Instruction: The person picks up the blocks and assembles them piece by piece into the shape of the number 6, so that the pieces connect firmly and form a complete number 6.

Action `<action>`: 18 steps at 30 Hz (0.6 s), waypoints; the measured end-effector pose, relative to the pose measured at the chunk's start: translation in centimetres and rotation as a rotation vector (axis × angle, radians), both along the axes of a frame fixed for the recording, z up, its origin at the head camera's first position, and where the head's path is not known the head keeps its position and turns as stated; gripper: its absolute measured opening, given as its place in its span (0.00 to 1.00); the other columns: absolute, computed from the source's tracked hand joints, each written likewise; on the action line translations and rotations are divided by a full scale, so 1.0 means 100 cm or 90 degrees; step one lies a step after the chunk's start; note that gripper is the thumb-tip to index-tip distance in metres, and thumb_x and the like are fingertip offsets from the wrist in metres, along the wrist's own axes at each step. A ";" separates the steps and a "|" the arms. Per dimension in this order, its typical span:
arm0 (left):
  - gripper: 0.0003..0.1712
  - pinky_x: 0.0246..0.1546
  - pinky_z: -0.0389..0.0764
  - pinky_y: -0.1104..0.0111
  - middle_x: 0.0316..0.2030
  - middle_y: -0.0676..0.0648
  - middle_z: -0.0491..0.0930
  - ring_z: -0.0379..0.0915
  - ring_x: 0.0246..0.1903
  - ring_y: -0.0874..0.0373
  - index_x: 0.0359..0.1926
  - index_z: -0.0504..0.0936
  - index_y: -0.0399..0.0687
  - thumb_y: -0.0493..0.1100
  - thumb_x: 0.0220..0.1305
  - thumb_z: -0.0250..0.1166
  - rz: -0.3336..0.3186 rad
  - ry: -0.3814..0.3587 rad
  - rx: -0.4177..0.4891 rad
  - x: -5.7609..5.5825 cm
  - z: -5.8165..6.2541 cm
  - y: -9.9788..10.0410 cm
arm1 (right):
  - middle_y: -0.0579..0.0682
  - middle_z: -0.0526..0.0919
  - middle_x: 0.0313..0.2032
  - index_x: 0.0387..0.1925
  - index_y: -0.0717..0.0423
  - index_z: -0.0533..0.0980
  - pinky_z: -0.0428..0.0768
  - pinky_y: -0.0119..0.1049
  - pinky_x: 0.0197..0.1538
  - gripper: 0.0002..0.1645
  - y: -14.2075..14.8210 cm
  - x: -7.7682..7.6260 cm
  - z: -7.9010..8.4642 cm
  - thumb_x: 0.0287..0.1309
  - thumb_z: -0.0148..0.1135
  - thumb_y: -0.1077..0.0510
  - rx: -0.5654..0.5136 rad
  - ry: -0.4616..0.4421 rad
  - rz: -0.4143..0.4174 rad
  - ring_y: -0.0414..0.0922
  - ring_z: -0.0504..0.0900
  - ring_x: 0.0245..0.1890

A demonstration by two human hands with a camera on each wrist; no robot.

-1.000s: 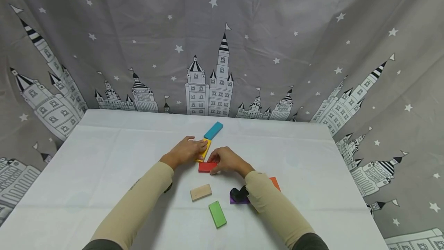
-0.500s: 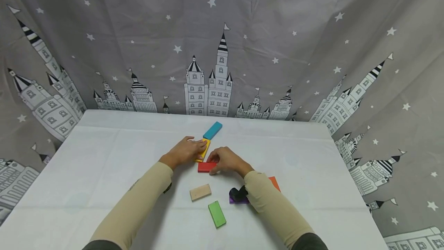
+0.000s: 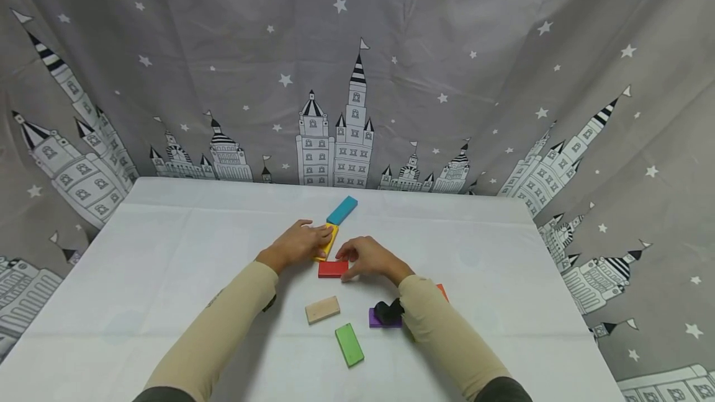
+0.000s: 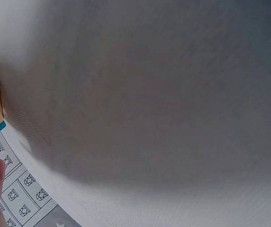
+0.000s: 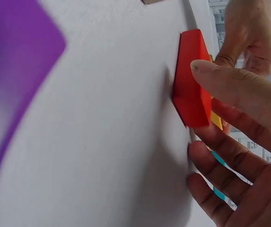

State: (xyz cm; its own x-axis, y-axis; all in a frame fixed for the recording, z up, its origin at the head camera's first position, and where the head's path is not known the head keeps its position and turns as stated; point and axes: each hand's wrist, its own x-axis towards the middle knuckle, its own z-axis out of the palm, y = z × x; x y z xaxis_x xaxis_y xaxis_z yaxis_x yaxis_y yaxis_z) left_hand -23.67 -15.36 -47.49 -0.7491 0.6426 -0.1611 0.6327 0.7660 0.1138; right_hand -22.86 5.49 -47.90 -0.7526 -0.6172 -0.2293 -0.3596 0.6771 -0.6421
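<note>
A yellow block [image 3: 333, 242] lies on the white table, its upper end meeting the lower end of a blue block [image 3: 342, 209]. My left hand [image 3: 298, 242] holds the yellow block from the left, fingers over its top. Just below, a red block [image 3: 332, 270] lies crosswise at the yellow block's lower end. Around the red block's right end is my right hand [image 3: 371, 259], thumb and fingers spread apart. In the right wrist view the thumb [image 5: 221, 78] overlaps the red block's near face, with the fingers beyond it.
Nearer the person lie a plain wood block [image 3: 322, 310] and a green block [image 3: 349, 345]. A purple block [image 3: 380, 321] with a black piece [image 3: 388, 311] over it sits beside the right sleeve. That sleeve partly hides an orange block [image 3: 443, 291]. A grey castle-print curtain [image 3: 424, 67] hangs behind the table.
My right hand has loosened from the red block and shifted slightly right, and its forearm uncovers more of the purple block. The left hand and the blocks stay in place.
</note>
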 end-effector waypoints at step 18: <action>0.34 0.67 0.59 0.49 0.66 0.46 0.67 0.61 0.67 0.52 0.67 0.68 0.44 0.51 0.63 0.63 0.003 -0.019 0.004 -0.001 -0.001 0.000 | 0.45 0.83 0.40 0.45 0.55 0.81 0.76 0.34 0.47 0.25 0.056 0.028 0.011 0.43 0.78 0.57 -0.022 0.006 0.074 0.43 0.77 0.39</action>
